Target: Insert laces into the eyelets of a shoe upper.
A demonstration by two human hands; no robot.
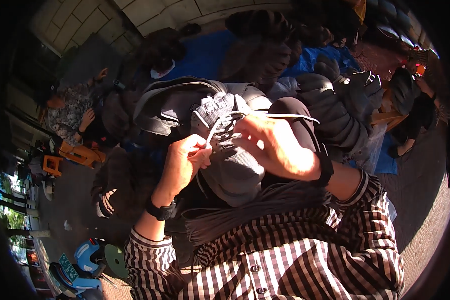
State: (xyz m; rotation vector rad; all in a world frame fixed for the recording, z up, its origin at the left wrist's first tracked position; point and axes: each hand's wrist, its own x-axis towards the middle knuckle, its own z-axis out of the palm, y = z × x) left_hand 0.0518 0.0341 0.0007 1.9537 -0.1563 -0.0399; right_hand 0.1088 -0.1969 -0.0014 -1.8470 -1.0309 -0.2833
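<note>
A grey sneaker [237, 167] rests on my lap with its toe toward me and its tongue [214, 109] standing up at the far end. My left hand [187, 160] pinches one end of a pale shoelace [211, 134] beside the eyelets, pulling it into a short line. Over the eyelet row, my right hand [272, 145] has its fingers curled closed at the lacing; the exact grip is partly hidden. The other lace end runs out to the right past that hand. A thick bundle of grey shoelaces [225, 220] lies across my lap.
More grey shoes [157, 122] lie just beyond the sneaker, and stacked dark shoes [330, 110] stand to the right. A blue tarp [202, 55] spreads behind. At left sit a person [70, 115] and an orange stool [52, 165]; a scooter [77, 275] stands lower left.
</note>
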